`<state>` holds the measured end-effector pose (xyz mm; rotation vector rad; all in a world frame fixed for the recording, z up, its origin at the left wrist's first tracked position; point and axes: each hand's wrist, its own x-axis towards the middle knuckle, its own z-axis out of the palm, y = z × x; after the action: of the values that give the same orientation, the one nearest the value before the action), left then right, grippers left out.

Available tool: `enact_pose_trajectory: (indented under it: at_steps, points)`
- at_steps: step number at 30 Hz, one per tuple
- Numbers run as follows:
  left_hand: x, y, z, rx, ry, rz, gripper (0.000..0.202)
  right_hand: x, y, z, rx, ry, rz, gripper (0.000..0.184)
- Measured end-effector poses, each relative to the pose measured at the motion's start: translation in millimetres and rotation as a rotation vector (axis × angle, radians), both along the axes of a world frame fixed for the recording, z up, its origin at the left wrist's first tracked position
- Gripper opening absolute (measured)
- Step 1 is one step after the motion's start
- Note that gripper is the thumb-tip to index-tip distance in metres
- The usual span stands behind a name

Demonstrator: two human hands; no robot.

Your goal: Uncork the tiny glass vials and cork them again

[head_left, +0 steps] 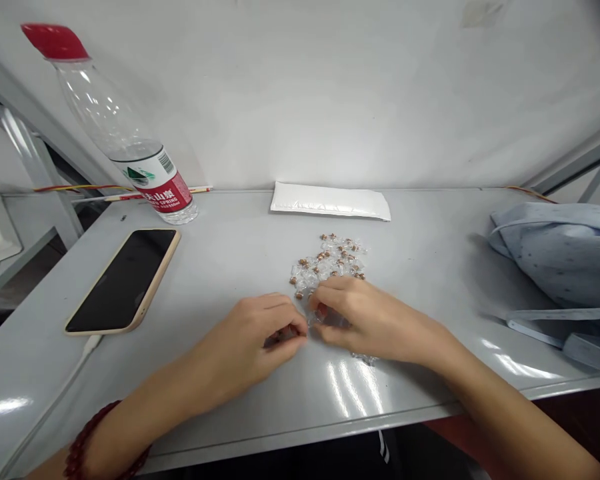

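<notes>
A small heap of clear little packets with brown bits inside (330,261) lies on the grey table (240,253), just beyond my hands. My left hand (255,337) rests on the table with its fingers curled in a pinch on a small item that I cannot make out. My right hand (360,313) sits beside it at the near edge of the heap, fingers pinched on one of the clear packets. The fingertips of both hands almost meet.
A phone (123,280) on a white cable lies at the left. A tilted plastic water bottle with a red cap (130,147) stands behind it. A white flat pouch (330,201) lies by the wall. Blue cloth (560,253) covers the right side.
</notes>
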<state>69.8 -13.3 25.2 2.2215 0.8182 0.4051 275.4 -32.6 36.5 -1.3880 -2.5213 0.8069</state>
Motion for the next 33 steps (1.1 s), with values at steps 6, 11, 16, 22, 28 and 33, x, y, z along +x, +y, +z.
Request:
enact_pose_trajectory:
  at_steps: [6,11,16,22,28,33]
  points:
    - [2,-2,1.0,0.035,-0.081,0.075,0.009,-3,-2,-2.5,-0.001,0.144,-0.044,0.007]
    - [2,-1,6.5,-0.043,-0.08,0.117,0.011,-2,-2,-5.2,0.035,0.23,-0.052,0.006]
    - [1,-1,3.7,-0.073,-0.089,0.139,0.011,-1,1,-3.2,0.052,0.298,-0.008,0.01]
    - [3,-4,-1.0,-0.096,-0.146,0.199,0.011,4,8,-1.4,-0.135,0.455,-0.008,0.014]
    - [1,0,-6.9,0.188,-0.238,0.105,0.014,3,12,-12.7,-0.396,0.714,-0.059,0.017]
    - [-1,2,-1.9,0.214,-0.219,0.032,0.008,-4,11,-13.3,-0.402,0.737,0.001,0.019]
